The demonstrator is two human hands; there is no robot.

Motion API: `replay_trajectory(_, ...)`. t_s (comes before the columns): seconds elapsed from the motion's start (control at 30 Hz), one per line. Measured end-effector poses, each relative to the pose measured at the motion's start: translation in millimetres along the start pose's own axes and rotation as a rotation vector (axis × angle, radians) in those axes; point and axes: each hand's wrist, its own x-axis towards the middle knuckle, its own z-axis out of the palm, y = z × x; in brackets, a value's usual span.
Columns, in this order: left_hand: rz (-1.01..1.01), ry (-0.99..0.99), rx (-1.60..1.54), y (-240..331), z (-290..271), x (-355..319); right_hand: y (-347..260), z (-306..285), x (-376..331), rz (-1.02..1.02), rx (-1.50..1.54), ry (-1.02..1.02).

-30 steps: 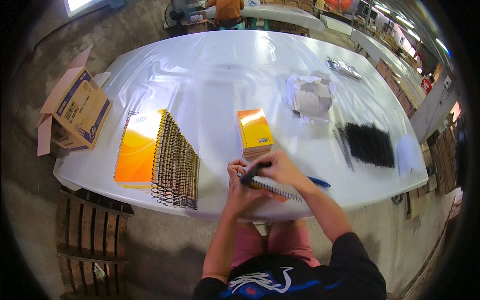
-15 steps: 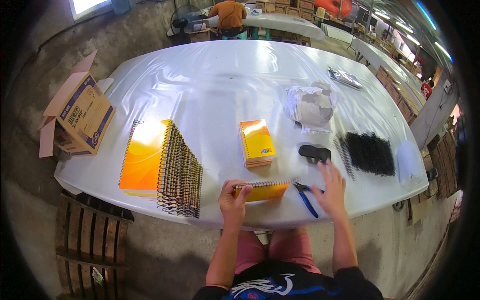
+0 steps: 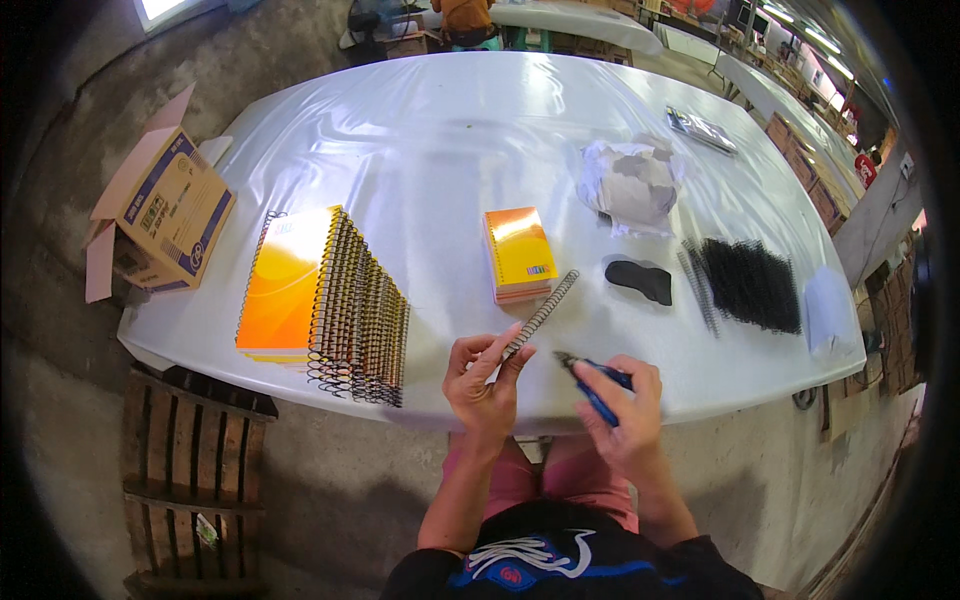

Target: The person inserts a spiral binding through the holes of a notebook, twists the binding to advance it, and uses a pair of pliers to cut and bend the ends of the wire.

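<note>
We see a large oval table (image 3: 420, 130) covered with a glossy white plastic sheet. On its left part lies a fanned row of orange spiral-bound notebooks (image 3: 320, 300), overlapping like shingles, with black wire spines showing. Near the middle sits a small stack of orange notebooks (image 3: 518, 254). To the right lies a crumpled white plastic bag (image 3: 632, 182), a flat black oval piece (image 3: 640, 279) just below it, and farther right a heap of black binding coils (image 3: 748, 282). A silvery flat packet (image 3: 702, 131) lies near the far right edge.
</note>
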Motion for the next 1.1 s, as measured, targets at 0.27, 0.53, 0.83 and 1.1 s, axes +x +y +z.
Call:
replay_trajectory(0.27, 0.153, 0.045, 0.058, 8.0, -5.3, 2.8, -20.5, 9.5, 15.6, -0.113, -0.016, -0.008)
replay_trajectory(0.53, 0.122, 0.018, -0.018, 14.5, -4.1, 1.9, -20.0, 11.5, 15.3, -0.088, 0.025, -0.137)
replay_trajectory(0.83, 0.252, 0.083, 0.182, 6.9, -4.9, 0.0, -0.2, 18.8, 0.9, 0.475, 1.220, -0.580)
replay_trajectory(1.1, -0.023, 0.218, -0.280, 26.0, -7.6, 12.7, 78.5, 8.5, -25.4, 0.390, -0.490, -0.168)
